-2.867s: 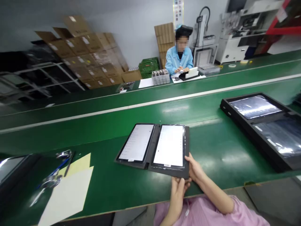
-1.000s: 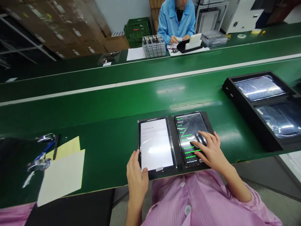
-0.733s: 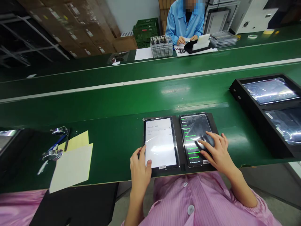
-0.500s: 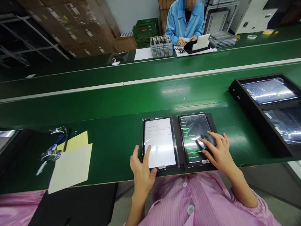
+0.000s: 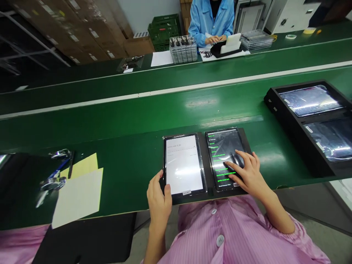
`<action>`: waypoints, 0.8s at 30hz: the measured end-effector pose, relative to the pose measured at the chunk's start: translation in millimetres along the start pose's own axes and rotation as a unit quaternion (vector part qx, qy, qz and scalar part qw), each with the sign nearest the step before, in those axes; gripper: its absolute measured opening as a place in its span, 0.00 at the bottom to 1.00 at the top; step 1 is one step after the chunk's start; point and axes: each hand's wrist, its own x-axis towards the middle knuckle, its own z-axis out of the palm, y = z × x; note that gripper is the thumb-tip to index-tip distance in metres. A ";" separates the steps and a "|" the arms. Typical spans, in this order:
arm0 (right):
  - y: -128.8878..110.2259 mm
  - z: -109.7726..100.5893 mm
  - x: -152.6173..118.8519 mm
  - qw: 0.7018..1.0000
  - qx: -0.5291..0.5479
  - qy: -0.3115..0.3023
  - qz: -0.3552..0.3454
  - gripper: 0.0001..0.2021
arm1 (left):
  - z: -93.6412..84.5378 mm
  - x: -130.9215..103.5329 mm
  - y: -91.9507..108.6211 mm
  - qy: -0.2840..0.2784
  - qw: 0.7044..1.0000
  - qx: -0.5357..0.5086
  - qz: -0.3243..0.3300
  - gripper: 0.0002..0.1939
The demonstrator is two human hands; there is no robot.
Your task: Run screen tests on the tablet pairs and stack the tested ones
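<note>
Two tablets lie side by side on the green bench in front of me. The left tablet (image 5: 183, 161) has a bright white screen with a few lines of faint text. The right tablet (image 5: 220, 146) shows a dark screen with a list in green and white. My left hand (image 5: 159, 200) is at the lower left corner of the white-screened tablet, its thumb and fingers apart. Above the dark screen my right hand (image 5: 249, 172) spreads its fingers, the index fingertip at the list; I cannot tell whether it touches the glass.
A black tray (image 5: 294, 132) holding more tablets stands at the right. On the left are yellow paper sheets (image 5: 78, 198), a pen (image 5: 71, 165) and shiny metal pieces (image 5: 53, 182). Across the bench, a person in a blue jacket (image 5: 211, 22) works behind a clear rack (image 5: 183, 49).
My left hand has drawn back from over the white screen to the tablet's lower left edge. The right hand stays over the dark screen, its fingertip slightly further left. The view has shifted a little.
</note>
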 end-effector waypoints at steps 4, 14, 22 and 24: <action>3.9 0.3 0.8 1.000 -0.006 0.008 0.001 0.19 | 1.9 14.0 -7.2 -0.038 0.999 0.013 -0.002 0.26; 7.5 -1.2 0.5 0.999 -0.019 0.041 -0.003 0.17 | 24.3 114.6 -25.6 -0.144 0.989 0.026 0.033 0.30; 16.7 -4.8 -14.6 0.998 -0.038 0.041 0.035 0.16 | 16.5 107.0 -28.4 -0.019 0.998 -0.038 0.045 0.42; 15.0 -5.5 -14.6 0.998 -0.038 0.026 0.035 0.16 | 9.8 91.4 -26.1 0.070 0.993 -0.079 0.056 0.45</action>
